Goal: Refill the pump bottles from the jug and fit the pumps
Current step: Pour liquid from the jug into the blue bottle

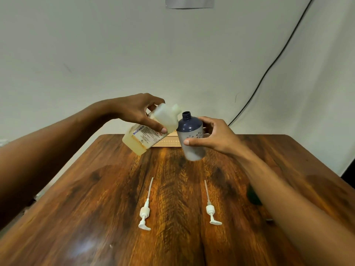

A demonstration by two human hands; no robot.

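Note:
My left hand (143, 111) grips a translucent jug (146, 138) of yellowish liquid, lifted above the table and tilted with its spout (177, 108) pointing right. My right hand (213, 136) holds a pump bottle (192, 139) with a dark blue top and grey body, raised and leaning left, its open neck (186, 114) just right of the jug's spout. Two white pumps with long dip tubes lie flat on the table: one at the left (145, 212), one at the right (210, 210).
The wooden table (99, 189) fills the lower view. A pale box (169, 142) sits at its far edge behind the jug. A dark green object (253, 196) is partly hidden behind my right forearm. A black cable (269, 68) runs down the wall.

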